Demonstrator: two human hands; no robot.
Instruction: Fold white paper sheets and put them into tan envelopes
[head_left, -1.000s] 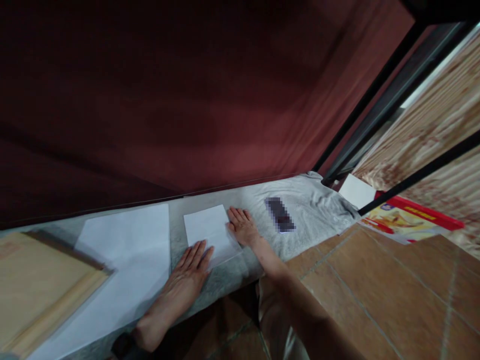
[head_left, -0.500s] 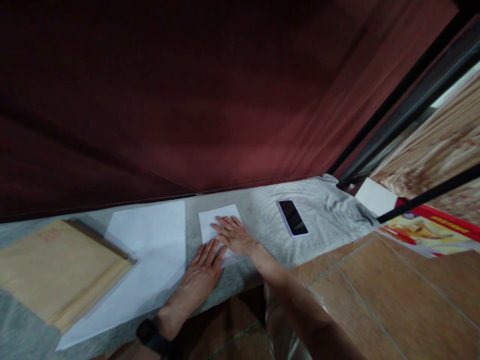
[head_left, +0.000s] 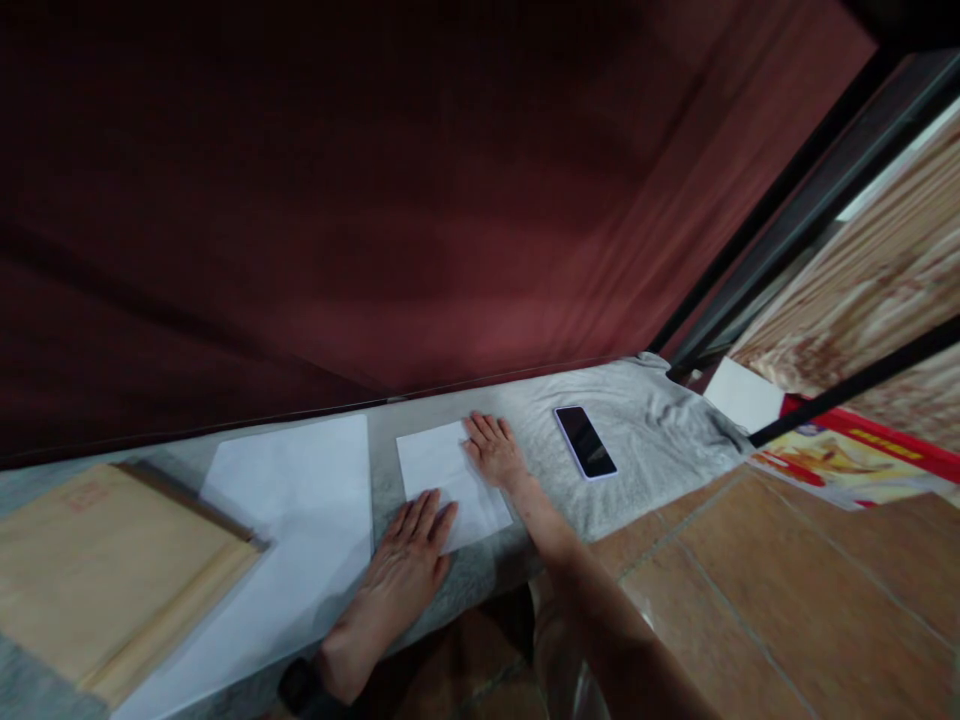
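A small folded white paper [head_left: 450, 480] lies on a grey cloth-covered table [head_left: 652, 440]. My left hand [head_left: 405, 570] rests flat on the paper's near edge, fingers spread. My right hand [head_left: 495, 452] lies flat on the paper's right far corner, fingers apart. Neither hand grips anything. A dark watch strap [head_left: 300, 690] shows at my left wrist.
A larger white sheet [head_left: 285, 540] lies left of the small paper, and a tan envelope stack [head_left: 105, 570] sits further left. A black phone [head_left: 586, 441] lies to the right. A dark red curtain [head_left: 420, 200] hangs behind. Tiled floor [head_left: 787, 590] and a red-yellow printed sheet [head_left: 855, 450] are at right.
My right hand slid from the middle of the small paper out to its right far corner. My left hand drew back slightly toward the near edge. The view shifted a little.
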